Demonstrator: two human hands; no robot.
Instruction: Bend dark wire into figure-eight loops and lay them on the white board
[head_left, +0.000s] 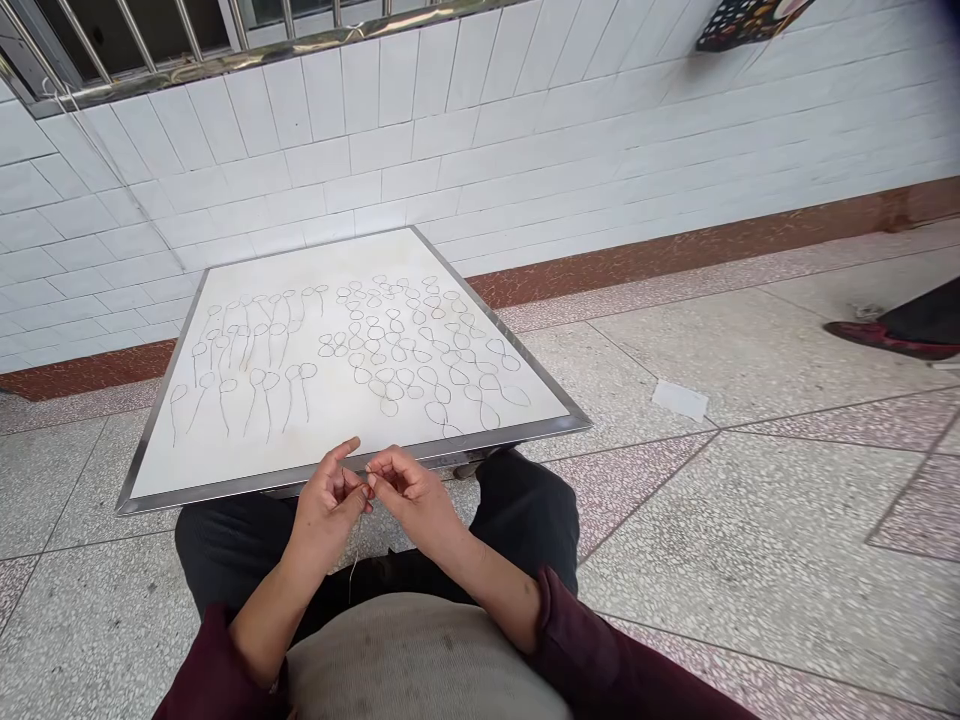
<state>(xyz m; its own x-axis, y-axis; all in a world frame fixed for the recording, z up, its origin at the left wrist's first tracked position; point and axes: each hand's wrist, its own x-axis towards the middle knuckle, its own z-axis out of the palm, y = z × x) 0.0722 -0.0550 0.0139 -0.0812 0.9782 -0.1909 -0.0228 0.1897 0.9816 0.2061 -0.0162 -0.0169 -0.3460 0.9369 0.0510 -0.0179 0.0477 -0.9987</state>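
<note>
Wire (353,560), hair-thin, sat pinched between left hand (328,497) and right hand (411,488), both grips clenched on it at six o'clock of the board (247,445). Slackened fingers could drop it, and a knock might scatter the loops (420,350) toward twelve.

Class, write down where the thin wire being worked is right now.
In the head view, low centre: the thin wire is pinched between the left hand and right hand, at the near edge of the white board, its tail hanging down.
</note>
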